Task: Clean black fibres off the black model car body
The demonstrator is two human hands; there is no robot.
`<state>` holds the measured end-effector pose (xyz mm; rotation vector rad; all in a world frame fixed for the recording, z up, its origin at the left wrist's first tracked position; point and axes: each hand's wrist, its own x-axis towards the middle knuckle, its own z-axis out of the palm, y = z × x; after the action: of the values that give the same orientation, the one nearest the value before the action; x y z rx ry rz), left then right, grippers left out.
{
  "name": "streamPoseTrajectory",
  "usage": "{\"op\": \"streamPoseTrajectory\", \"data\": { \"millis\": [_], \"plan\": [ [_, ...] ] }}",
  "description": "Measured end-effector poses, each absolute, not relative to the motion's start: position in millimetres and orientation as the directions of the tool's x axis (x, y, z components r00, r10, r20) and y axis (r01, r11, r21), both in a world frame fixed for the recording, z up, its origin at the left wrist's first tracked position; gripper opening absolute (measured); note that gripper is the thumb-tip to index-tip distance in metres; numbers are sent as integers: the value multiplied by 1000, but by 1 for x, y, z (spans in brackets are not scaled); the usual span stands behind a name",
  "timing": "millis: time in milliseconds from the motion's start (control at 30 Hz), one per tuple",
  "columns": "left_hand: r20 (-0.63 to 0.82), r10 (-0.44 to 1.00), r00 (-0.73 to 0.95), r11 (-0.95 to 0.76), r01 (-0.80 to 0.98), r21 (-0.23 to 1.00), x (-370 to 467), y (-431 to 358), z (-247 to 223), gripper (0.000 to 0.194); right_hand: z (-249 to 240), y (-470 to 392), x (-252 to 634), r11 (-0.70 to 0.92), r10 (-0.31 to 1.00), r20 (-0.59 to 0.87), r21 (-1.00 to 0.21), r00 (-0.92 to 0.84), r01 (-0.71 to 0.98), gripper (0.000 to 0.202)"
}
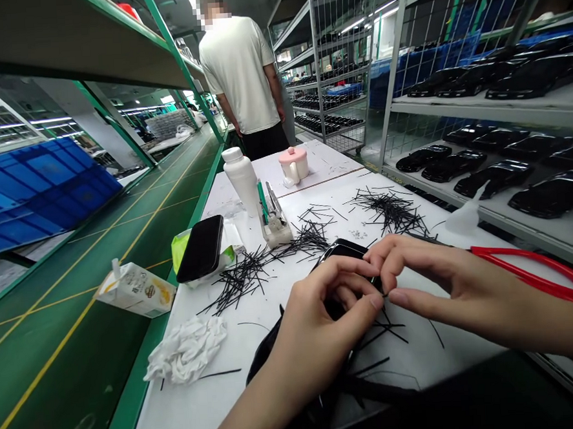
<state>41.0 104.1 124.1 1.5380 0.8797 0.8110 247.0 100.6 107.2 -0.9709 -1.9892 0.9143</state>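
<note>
A glossy black car-shaped shell (345, 245) lies on the white tabletop, largely covered by my hands. My left hand (317, 316) arches over it with fingers curled and thumb drawn toward the fingertips, gripping the shell. From the right, my right hand (436, 273) meets it, its thumb and fingers pinched close to the left fingertips. Whatever sits in that pinch is too small and hidden to name. Thin black strips (390, 328) are scattered beneath and beside the hands. Red-handled pliers or cutters (523, 271) lie beyond my right wrist, their front part hidden.
Strip piles (393, 208) spread across the table. On the left are a phone (200, 249), a drink carton (136, 290) and crumpled tissue (185, 350). A tool holder (276, 231), white bottle (240, 178) and pink-lidded cup (294, 165) stand farther back. A person (242, 75) stands beyond; racks (484, 115) hold black car shells.
</note>
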Motion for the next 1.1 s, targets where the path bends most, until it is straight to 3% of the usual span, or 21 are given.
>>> {"op": "streamPoseTrajectory", "data": {
  "millis": [233,367,633,800,933,1100],
  "plan": [
    [39,872,487,-61,29,998,41,104,122,13,110,94,242,634,768,436,-615,-469,469,9],
    [27,869,493,-71,70,995,41,104,122,13,109,93,245,661,750,497,-585,-437,469,9],
    [72,831,551,-65,-33,997,40,104,121,16,107,90,247,720,693,538,-495,-479,486,10],
    [73,809,583,-138,68,988,39,103,122,14,108,88,251,687,726,527,-572,-441,447,10],
    [93,782,617,-313,259,914,35,106,123,9,110,86,256,649,759,497,-628,-422,430,9],
    [88,727,681,-512,454,729,30,109,123,32,110,85,256,646,760,492,-644,-426,409,10]
  ]
}}
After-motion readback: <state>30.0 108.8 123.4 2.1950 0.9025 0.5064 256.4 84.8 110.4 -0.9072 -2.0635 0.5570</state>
